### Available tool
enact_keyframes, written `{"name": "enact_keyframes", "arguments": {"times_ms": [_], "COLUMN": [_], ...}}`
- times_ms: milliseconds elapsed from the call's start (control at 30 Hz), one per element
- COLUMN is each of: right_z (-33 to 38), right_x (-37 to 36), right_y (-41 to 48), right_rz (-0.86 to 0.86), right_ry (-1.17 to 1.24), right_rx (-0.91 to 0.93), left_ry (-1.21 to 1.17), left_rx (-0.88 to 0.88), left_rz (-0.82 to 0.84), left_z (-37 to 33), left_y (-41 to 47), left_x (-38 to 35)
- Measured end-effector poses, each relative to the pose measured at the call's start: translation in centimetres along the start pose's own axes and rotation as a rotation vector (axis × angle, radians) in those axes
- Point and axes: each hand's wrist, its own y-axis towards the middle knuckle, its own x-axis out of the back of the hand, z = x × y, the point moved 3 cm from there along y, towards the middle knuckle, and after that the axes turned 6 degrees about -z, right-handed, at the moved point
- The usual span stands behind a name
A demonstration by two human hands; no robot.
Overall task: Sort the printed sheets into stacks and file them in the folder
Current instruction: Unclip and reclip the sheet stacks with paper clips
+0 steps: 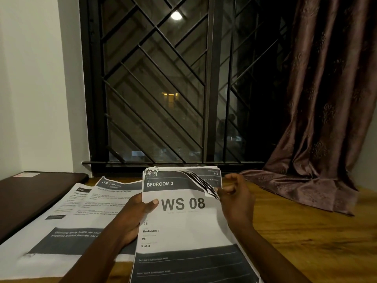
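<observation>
— What is seen around the fingers?
— Left of the left hand (134,217), loose sheets (67,231) are spread on the table (306,231), with a dark flat case (30,197) beyond. A curtain (316,119) is draped right of the right hand (234,199).
— And the held stack (183,227)?
— It is clamped under the left thumb, and its fanned corners are pinched by curled right fingers. The bottom is cut off and the small print blurred.

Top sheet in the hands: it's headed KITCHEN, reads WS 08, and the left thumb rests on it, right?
Wrong heading. In the head view the top sheet is headed BEDROOM 3; KITCHEN heads sheet 34, lying left of it. WS 08 and the thumb of the left hand on it are right.
</observation>
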Motion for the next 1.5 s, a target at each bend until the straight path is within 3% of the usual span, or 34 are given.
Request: {"name": "enact_keyframes", "arguments": {"times_ms": [267,400,500,667,867,933,1033,1100,1233,1367,1500], "right_z": [0.8,1.2,1.5,0.5,-0.5,-1.2,-1.7,-1.3,-1.2,-0.4,0.7], "right_x": [0.4,0.1,0.1,0.0,0.9,0.6,-0.1,-0.3,-0.7,0.0,0.5], "right_y": [-0.2,-0.8,-0.8,-0.3,1.2,1.6,1.1,0.7,0.2,0.0,-0.5], "right_rz": [0.051,0.313,0.350,0.275,0.015,0.084,0.323,0.426,0.421,0.290,0.214], "right_ry": [-0.073,0.198,0.348,0.366,0.248,0.270,0.276,0.242,0.251,0.220,-0.064], "right_rx": [0.190,0.064,-0.025,-0.183,-0.226,-0.316,-0.459,-0.400,-0.263,-0.099,0.217], "left_ry": [0.012,0.015,-0.001,-0.011,0.016,0.030,0.014,-0.002,-0.007,0.010,0.009], "left_rx": [0.001,0.003,0.004,0.009,0.003,0.002,0.002,0.009,0.019,0.013,0.011], "left_rz": [-0.004,-0.006,-0.015,-0.002,0.002,-0.007,-0.013,-0.015,-0.023,-0.025,-0.041], "left_z": [0.0,-0.1,0.0,0.1,0.0,0.0,-0.1,-0.2,-0.3,-0.1,0.0], "left_y": [0.1,0.1,0.1,0.1,0.2,0.2,0.3,0.2,0.2,0.2,0.2], "left_x": [0.0,0.0,0.1,0.1,0.2,0.2,0.3,0.3,0.3,0.4,0.2]}}
